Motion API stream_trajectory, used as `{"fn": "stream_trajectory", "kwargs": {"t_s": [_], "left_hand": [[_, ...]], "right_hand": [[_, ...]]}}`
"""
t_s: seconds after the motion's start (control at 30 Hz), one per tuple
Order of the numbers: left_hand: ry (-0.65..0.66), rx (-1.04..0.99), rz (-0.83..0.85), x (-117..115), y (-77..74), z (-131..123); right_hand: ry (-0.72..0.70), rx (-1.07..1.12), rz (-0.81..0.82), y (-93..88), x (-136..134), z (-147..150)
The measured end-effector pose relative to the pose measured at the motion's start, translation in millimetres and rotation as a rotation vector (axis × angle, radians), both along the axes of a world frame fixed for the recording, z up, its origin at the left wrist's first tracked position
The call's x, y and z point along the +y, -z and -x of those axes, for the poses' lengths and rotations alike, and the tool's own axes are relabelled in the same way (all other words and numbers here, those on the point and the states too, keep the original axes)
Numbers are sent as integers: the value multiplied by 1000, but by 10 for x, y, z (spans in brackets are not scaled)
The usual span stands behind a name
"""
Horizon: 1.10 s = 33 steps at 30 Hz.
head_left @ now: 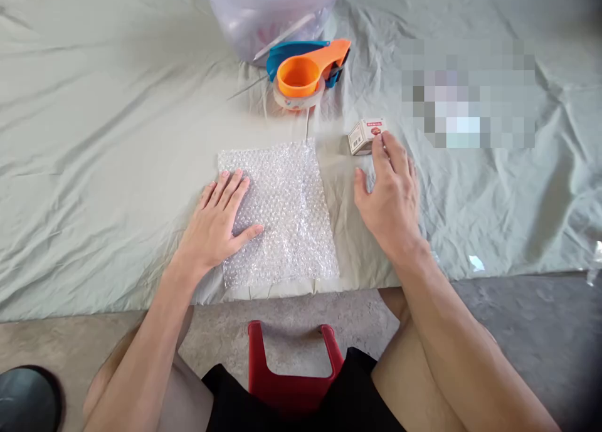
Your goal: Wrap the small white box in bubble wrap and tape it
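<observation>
Bubble wrap: I count one sheet [286, 231], flat on the cloth-covered table [117, 137] by its near edge; whether single or doubled, I can't tell from my end.
Left grip: one hand [211, 225], palm down, fingers and thumb spread on the sheet's left side, pinching nothing; it hides part of that edge.
Right grip: one hand [390, 194], thumb well apart from the fingers, nothing clasped; fingertips overlap the box in my view, firm contact unclear.
Small box: one [360, 137], right of the sheet's far corner; near right part covered by fingers, print too small for me to read.
Tape tools: one orange dispenser [298, 74], one clear tape roll [285, 101] at its ring; a blue piece [294, 46] behind, mostly hidden, kind uncertain.
Basin: one, pale purple [263, 12], top cut off by the frame; contents hard to make out.
Blurred patch: one [470, 93], at right, pixelated beyond reading.
Below: one red stool [282, 388], partly covered by black clothing; one dark round object [26, 397], cut off lower left.
</observation>
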<state>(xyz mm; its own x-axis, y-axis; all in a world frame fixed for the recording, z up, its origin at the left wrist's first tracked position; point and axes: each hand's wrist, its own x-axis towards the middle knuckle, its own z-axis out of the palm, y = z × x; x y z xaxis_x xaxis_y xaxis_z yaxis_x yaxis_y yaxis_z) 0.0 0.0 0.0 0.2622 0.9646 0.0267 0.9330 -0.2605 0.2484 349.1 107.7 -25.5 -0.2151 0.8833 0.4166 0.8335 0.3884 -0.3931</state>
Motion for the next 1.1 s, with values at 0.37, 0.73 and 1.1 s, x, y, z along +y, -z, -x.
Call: {"fn": "stream_trajectory", "kwargs": {"t_s": [0.37, 0.73, 1.1], "left_hand": [[15, -7, 3, 7, 4, 13], [33, -47, -46, 0, 31, 54], [-60, -239, -167, -41, -60, 69]], "right_hand": [[-46, -58, -86, -116, -83, 109], [-470, -166, 222, -64, -277, 326], [-487, -77, 269, -104, -248, 282]]}}
